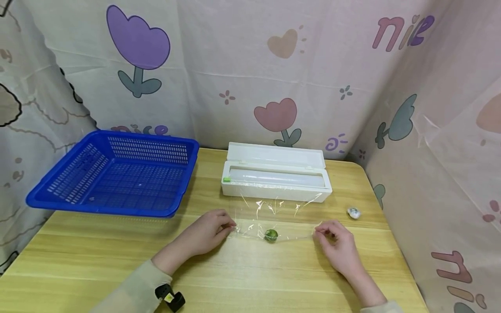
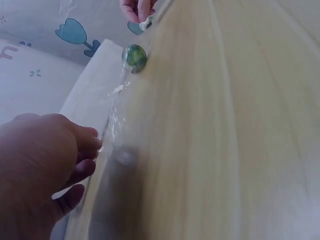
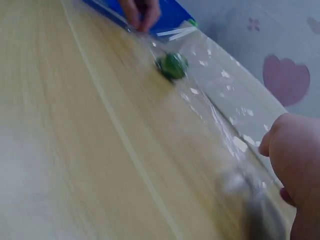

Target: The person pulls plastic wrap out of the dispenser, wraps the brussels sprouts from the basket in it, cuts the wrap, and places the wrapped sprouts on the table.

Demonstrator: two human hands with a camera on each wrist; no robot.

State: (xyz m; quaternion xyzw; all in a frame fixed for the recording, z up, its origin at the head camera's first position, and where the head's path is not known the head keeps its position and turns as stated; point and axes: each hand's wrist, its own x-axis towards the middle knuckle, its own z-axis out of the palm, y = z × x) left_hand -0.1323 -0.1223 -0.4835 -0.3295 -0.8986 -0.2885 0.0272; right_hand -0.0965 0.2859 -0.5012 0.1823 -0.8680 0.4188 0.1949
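the round green item (image 1: 271,236), showing no long axis, lay low centre in the frame at the lower edge of the clear film (image 1: 258,212), between the left hand (image 1: 210,231) and right hand (image 1: 339,244), slightly nearer the left, each hand pinching a film corner.

The patterned cloth backdrop (image 1: 227,43) reads "nie" and, partly hidden, "nice".
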